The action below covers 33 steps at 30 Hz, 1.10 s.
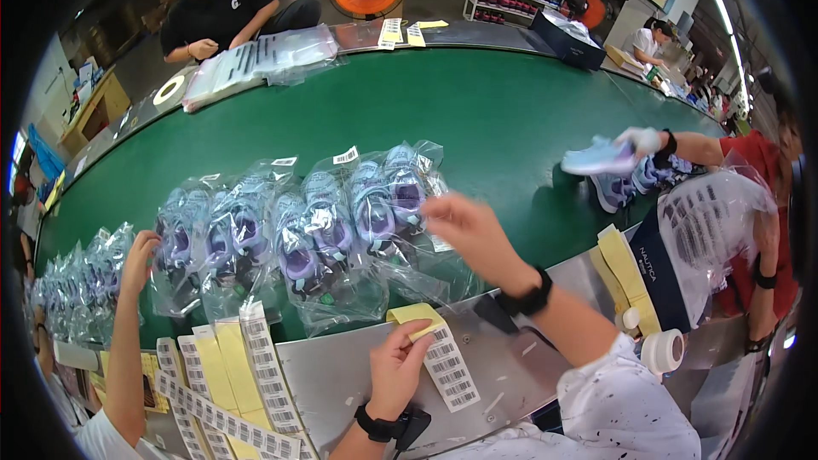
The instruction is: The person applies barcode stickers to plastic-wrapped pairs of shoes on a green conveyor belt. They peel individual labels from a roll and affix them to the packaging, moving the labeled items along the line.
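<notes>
My left hand (396,368) is closed on a strip of barcode labels (452,370) with yellow backing, low over the metal ledge. My right hand (467,230) reaches across to the right edge of a clear plastic bag with a pair of light blue and purple sneakers (375,211). Its fingers are bent together at the bag, and what they may pinch is hidden. More bagged sneaker pairs lie in a row to the left: one pair (313,230) beside it, then another (237,230) and a further one (179,230). Some bags carry a white barcode label (346,155).
A co-worker's hand (141,260) touches the leftmost near bag. At right, a gloved hand (641,141) holds a blue sneaker (599,157) over the green belt (477,94). Label strips (271,366) lie on the ledge; a dark blue box (660,268) stands right.
</notes>
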Each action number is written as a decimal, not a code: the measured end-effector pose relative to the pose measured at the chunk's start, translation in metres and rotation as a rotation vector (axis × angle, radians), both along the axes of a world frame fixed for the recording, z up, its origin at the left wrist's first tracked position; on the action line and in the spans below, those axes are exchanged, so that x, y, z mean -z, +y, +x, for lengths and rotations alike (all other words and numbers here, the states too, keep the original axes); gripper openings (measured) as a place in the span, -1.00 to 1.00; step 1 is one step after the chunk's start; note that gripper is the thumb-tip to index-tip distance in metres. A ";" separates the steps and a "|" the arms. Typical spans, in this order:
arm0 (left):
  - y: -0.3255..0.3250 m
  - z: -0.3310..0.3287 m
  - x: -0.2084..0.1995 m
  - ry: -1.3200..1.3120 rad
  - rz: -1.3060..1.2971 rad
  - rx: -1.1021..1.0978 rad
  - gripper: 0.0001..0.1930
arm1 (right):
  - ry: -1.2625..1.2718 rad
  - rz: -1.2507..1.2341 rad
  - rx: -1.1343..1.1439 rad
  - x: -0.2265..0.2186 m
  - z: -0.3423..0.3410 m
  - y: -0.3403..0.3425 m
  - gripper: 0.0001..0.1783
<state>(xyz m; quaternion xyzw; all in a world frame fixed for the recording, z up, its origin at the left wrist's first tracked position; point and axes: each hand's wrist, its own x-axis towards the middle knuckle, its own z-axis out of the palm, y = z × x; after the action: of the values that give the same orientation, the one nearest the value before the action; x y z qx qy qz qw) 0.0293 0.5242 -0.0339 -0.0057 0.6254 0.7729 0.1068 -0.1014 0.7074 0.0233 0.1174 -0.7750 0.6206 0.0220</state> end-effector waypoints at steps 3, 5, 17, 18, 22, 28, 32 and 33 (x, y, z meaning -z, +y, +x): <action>-0.002 0.000 -0.003 0.000 0.044 -0.019 -0.75 | -0.007 0.306 -0.321 -0.015 0.063 -0.002 -0.78; 0.000 -0.001 -0.007 0.010 0.091 -0.017 -0.75 | 0.107 0.316 -0.293 0.000 0.082 -0.001 -0.82; -0.002 0.003 -0.026 -0.002 0.005 -0.050 -0.84 | -0.087 0.187 -0.203 0.020 0.107 -0.002 -0.83; 0.000 0.002 -0.025 0.004 -0.002 -0.029 -0.84 | -0.147 0.146 -0.222 0.022 0.104 0.004 -0.83; 0.007 -0.001 -0.028 0.066 -0.137 0.036 -0.84 | -0.105 0.127 -0.182 0.026 0.108 0.014 -0.85; 0.003 0.003 -0.008 0.054 -0.067 0.008 -0.83 | 0.032 0.207 -0.081 0.026 0.117 0.000 -0.87; 0.010 0.001 -0.003 0.129 -0.125 0.012 -0.83 | -0.117 0.103 -0.087 0.027 0.115 0.012 -0.91; 0.012 0.001 -0.001 0.101 -0.096 0.023 -0.83 | -0.130 0.099 -0.092 0.029 0.116 0.016 -0.92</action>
<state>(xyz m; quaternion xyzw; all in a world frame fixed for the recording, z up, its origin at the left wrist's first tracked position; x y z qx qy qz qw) 0.0301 0.5362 -0.0330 0.0352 0.6662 0.7402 0.0835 0.0147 0.7233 -0.0061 0.1134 -0.7983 0.5881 -0.0628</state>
